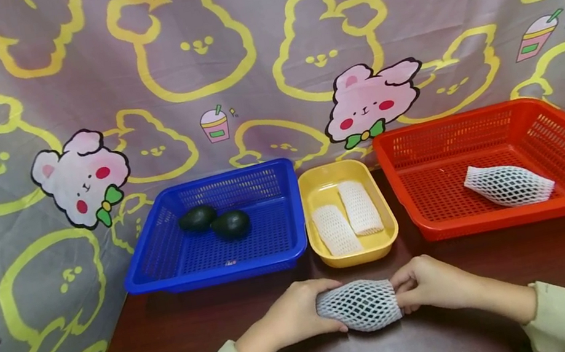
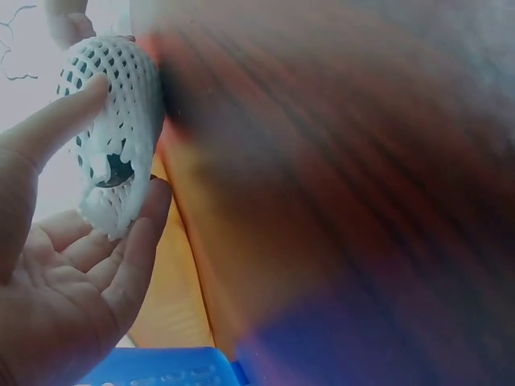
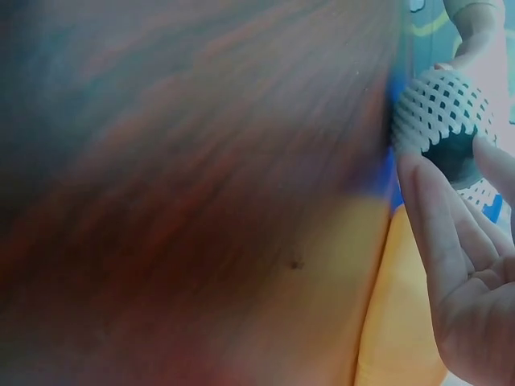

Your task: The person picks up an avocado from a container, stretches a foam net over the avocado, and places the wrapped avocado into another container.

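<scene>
Between both hands, just above or on the table's near middle, lies a dark green avocado [image 3: 455, 158] inside a white foam net sleeve [image 1: 361, 306]. My left hand [image 1: 297, 315] grips the sleeved avocado at its left end, with the thumb on the near side. At the right end, my right hand [image 1: 431, 285] pinches the edge of the sleeve. In the right wrist view the avocado's dark skin shows through that open end. The left wrist view shows a smaller opening with dark skin at the other end, beside the left fingers [image 2: 133, 269].
Behind the hands stand a blue basket [image 1: 220, 275] with two bare avocados [image 1: 231, 225], a yellow tray [image 1: 358, 257] with two foam net sleeves [image 1: 359, 207], and a red basket [image 1: 514, 218] holding one sleeved avocado [image 1: 508, 184]. A patterned curtain [image 1: 261, 49] hangs behind the brown table [image 1: 184, 323].
</scene>
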`<action>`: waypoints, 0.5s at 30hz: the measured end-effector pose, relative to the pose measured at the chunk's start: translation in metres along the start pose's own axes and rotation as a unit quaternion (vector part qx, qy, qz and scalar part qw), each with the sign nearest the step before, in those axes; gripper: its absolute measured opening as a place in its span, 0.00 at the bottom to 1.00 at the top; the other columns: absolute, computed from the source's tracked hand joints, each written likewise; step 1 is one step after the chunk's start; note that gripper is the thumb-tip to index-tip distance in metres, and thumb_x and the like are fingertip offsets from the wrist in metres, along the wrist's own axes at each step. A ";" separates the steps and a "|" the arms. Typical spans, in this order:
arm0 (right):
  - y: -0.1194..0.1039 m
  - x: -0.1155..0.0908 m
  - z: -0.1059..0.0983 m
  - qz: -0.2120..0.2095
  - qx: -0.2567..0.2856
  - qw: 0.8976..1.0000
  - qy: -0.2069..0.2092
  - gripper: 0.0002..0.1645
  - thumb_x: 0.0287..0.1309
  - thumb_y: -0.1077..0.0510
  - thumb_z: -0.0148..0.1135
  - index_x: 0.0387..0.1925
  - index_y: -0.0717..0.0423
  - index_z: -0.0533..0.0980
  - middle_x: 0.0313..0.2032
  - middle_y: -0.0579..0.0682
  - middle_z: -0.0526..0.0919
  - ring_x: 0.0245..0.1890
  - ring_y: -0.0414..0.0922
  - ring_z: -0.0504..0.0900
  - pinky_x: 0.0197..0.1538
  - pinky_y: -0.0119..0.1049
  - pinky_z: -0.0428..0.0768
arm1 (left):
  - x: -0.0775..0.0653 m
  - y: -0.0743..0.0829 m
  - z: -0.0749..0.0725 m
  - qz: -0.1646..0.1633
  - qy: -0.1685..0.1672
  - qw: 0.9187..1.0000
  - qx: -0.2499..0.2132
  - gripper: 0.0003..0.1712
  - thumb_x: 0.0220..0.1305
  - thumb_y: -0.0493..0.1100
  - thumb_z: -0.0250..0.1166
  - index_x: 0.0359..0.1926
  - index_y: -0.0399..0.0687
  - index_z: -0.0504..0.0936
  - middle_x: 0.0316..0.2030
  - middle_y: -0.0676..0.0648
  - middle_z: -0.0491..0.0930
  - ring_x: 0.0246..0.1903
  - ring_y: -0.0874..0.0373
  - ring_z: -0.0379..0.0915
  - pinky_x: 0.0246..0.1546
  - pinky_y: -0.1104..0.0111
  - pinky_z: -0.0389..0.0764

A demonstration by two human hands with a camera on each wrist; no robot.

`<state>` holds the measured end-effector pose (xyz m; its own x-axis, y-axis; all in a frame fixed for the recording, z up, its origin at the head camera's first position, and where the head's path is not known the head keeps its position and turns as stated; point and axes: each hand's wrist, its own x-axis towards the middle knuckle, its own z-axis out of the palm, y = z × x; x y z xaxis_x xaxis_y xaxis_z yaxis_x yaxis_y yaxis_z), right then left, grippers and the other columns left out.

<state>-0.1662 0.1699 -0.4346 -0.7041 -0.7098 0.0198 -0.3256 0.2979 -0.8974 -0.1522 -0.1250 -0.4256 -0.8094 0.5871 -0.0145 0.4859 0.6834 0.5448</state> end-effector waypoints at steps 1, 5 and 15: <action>0.000 0.000 0.000 -0.001 -0.003 1.000 -0.003 0.02 0.60 0.64 0.70 0.32 0.55 0.86 0.22 0.40 0.85 0.22 0.35 0.81 0.27 0.34 0.82 | 0.000 0.000 0.001 0.002 0.001 1.000 -0.001 0.38 0.48 0.53 0.84 0.60 0.47 0.83 0.51 0.54 0.85 0.50 0.67 0.78 0.54 0.71 0.77; -0.001 0.002 0.000 -0.003 -0.010 1.000 -0.009 0.04 0.60 0.64 0.69 0.29 0.54 0.85 0.21 0.39 0.84 0.21 0.35 0.81 0.27 0.34 0.82 | 0.002 0.001 0.003 0.010 0.003 1.000 -0.005 0.37 0.46 0.52 0.85 0.58 0.47 0.84 0.49 0.56 0.85 0.48 0.69 0.78 0.53 0.73 0.77; -0.003 0.002 -0.001 0.013 -0.007 1.000 -0.024 0.07 0.62 0.63 0.67 0.27 0.54 0.84 0.21 0.40 0.84 0.21 0.36 0.82 0.27 0.35 0.84 | 0.006 0.001 0.001 0.024 -0.014 1.000 -0.010 0.38 0.47 0.52 0.85 0.59 0.48 0.84 0.50 0.57 0.85 0.47 0.70 0.77 0.53 0.75 0.76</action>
<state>-0.1677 0.1683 -0.4316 -0.6823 -0.7306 -0.0255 -0.3163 0.3264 -0.8907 -0.1565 -0.1205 -0.4257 -0.7764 0.6302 -0.0110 0.5163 0.6459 0.5623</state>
